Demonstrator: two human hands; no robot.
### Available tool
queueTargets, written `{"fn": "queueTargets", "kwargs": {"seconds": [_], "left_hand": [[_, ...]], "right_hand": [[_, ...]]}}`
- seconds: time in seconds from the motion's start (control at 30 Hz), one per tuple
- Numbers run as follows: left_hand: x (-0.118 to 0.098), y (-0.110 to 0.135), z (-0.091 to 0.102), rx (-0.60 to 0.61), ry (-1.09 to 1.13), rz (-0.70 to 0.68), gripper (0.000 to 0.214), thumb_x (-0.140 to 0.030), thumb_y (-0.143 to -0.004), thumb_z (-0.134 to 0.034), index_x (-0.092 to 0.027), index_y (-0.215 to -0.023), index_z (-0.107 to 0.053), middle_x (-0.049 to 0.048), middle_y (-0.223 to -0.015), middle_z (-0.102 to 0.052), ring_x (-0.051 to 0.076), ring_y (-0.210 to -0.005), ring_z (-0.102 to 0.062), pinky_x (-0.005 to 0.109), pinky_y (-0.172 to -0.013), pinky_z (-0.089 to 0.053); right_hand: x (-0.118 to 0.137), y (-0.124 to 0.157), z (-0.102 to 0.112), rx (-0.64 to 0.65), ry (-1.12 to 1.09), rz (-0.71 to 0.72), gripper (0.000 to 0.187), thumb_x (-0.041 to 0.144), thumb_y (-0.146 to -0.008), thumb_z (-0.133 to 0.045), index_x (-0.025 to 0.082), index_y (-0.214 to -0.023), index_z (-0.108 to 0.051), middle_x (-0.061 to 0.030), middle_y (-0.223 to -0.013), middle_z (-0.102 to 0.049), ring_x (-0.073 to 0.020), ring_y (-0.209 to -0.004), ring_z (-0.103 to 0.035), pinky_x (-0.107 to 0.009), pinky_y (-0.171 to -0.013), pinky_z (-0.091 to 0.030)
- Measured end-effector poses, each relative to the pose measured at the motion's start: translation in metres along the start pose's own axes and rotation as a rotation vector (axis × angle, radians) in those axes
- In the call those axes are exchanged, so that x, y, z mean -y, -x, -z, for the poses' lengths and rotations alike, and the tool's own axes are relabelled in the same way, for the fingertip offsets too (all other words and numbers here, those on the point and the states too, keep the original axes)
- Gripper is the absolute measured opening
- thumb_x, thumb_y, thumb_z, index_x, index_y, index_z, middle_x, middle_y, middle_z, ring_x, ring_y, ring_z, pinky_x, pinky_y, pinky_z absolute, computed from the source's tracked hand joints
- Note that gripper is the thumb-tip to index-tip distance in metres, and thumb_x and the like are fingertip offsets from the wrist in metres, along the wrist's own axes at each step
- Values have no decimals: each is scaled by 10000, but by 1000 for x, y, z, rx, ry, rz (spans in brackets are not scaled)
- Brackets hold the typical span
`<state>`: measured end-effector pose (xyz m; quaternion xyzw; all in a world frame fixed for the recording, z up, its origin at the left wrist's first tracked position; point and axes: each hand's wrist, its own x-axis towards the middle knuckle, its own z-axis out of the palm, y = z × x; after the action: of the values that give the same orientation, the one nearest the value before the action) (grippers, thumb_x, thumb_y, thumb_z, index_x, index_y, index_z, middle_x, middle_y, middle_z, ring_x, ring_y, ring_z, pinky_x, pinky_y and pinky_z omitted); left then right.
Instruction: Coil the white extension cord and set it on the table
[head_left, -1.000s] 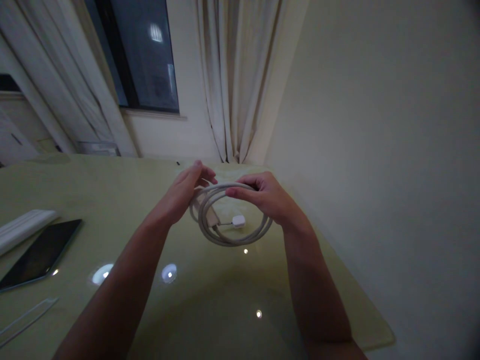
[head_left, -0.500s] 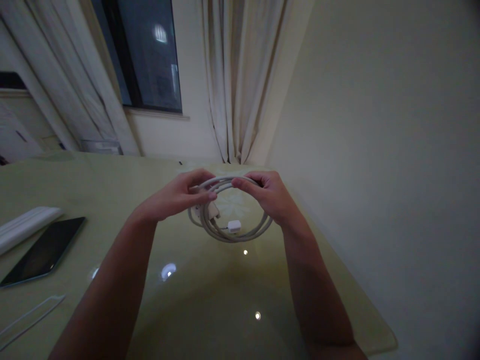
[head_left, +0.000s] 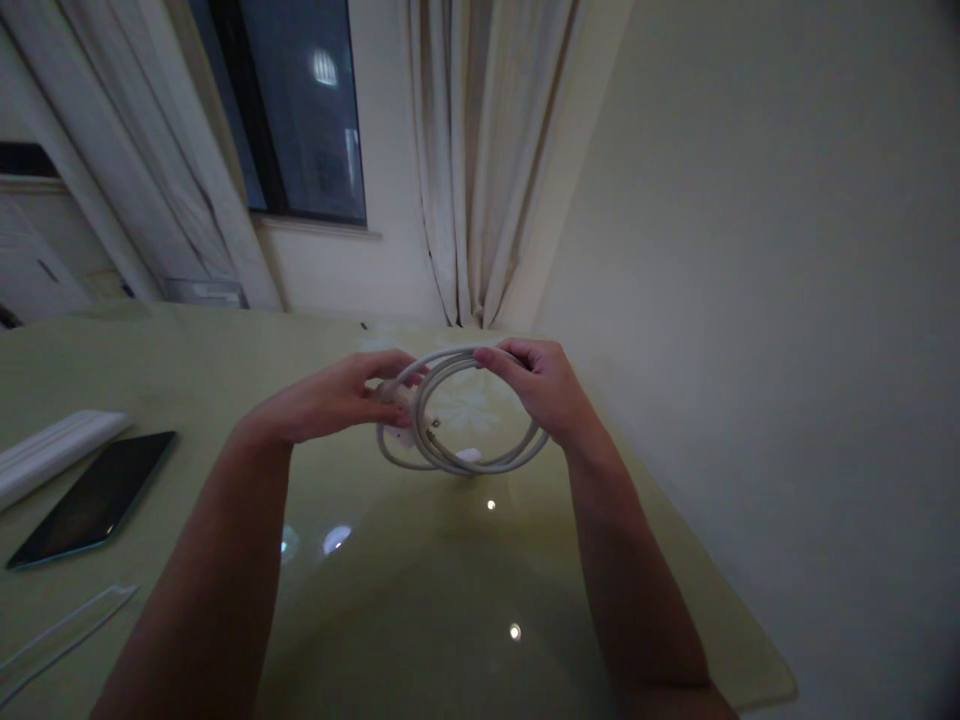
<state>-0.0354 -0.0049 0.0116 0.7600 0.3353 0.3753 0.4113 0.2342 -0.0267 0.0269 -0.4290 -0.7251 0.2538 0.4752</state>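
Note:
A white cable wound into a round coil of several loops hangs between both hands above the glossy green table. My left hand pinches the coil's left side, fingers closed round the strands. My right hand grips the coil's upper right, fingers curled over it. A small white plug shows at the coil's lower edge, half hidden by the strands.
A dark tablet lies at the left of the table beside a white keyboard-like bar. A clear strip lies near the front left edge. Curtains and a dark window stand behind; a bare wall runs along the right.
My left hand has slid down and left along the coil. The coil has tilted flatter and risen slightly, so the white plug is now mostly hidden behind the strands.

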Motion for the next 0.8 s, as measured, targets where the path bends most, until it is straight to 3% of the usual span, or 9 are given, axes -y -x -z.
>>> {"fn": "queueTargets", "kwargs": {"seconds": [0.2, 0.4, 0.53, 0.67, 0.8], "left_hand": [[15, -6, 1, -45, 40, 85, 400, -274, -607, -888, -214, -984, -770, 86, -946, -750, 258, -855, -712, 342, -750, -581], [7, -11, -11, -212, 15, -38, 394, -277, -608, -901, -199, -977, -783, 97, -1033, -748, 241, -959, -698, 306, -839, -562], [8, -15, -18, -279, 9, -73, 473, -335, -659, -887, -196, -1091, -755, 80, -969, -749, 218, -853, -688, 286, -749, -574], [8, -21, -29, -319, 28, -183, 585, -352, -709, -871, -186, -1234, -672, 88, -1068, -737, 216, -898, -710, 311, -792, -595], [-3, -19, -41, -274, 108, -229, 570, -346, -752, -855, -179, -1252, -638, 103, -1079, -740, 238, -963, -727, 364, -867, -608]], "right_hand": [[4, 1, 0, 15, 9, 24, 448, 603, -913, -645, 176, -853, -766, 22, -647, -486, -109, -608, -376, -273, -562, -274], [7, 3, -3, 144, 49, 68, 426, 559, -936, -628, 167, -787, -704, 27, -654, -492, -105, -623, -423, -256, -564, -286], [5, 7, -9, 186, 82, 51, 422, 510, -829, -770, 187, -1091, -696, 28, -724, -600, -119, -635, -515, -243, -589, -349], [3, 7, -17, 121, 263, 74, 621, 422, -720, -882, 207, -1251, -643, 2, -864, -662, -147, -727, -581, -264, -680, -417], [4, 5, -23, 23, 411, 109, 455, 397, -727, -887, 181, -1089, -716, -68, -1035, -688, -185, -880, -619, -301, -788, -438]]}}
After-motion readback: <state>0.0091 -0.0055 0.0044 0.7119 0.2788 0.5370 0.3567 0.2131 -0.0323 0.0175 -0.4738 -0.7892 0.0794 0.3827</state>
